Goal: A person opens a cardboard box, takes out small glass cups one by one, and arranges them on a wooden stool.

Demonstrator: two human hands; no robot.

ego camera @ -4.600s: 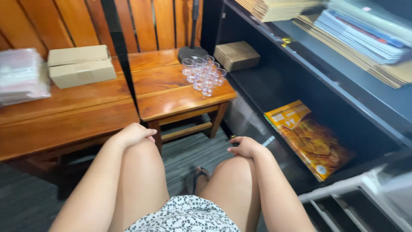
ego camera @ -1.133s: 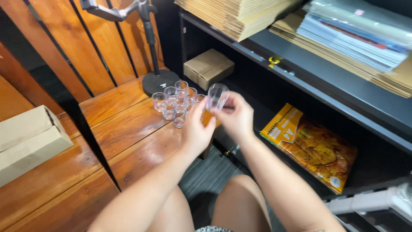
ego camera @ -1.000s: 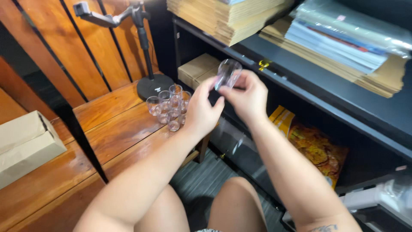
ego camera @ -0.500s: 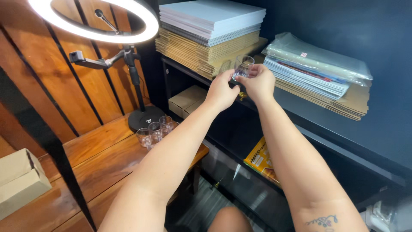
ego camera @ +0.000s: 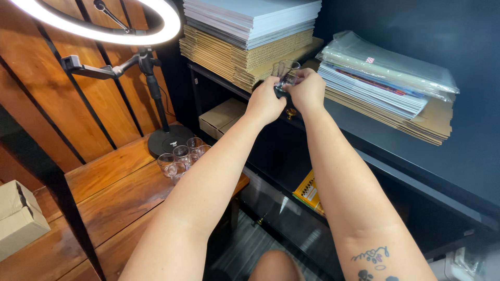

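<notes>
The dark metal shelf unit (ego camera: 396, 156) fills the right side, and the brown wooden table (ego camera: 120, 192) lies at about eight o'clock. On the shelf, at twelve o'clock, stands a stack of flat brown cardboard sheets (ego camera: 234, 52) under white boards. A lit white ring lamp on a black stand (ego camera: 148, 78) is at ten o'clock. Both arms reach up to the shelf edge. The left hand (ego camera: 264, 103) and the right hand (ego camera: 307, 89) hold one small clear plastic cup (ego camera: 286, 70) between them, fingers closed on its lower part. I judge that this one cup is lifted and not set down yet; the cluster of small clear cups (ego camera: 182, 156) on the table is untouched.
</notes>
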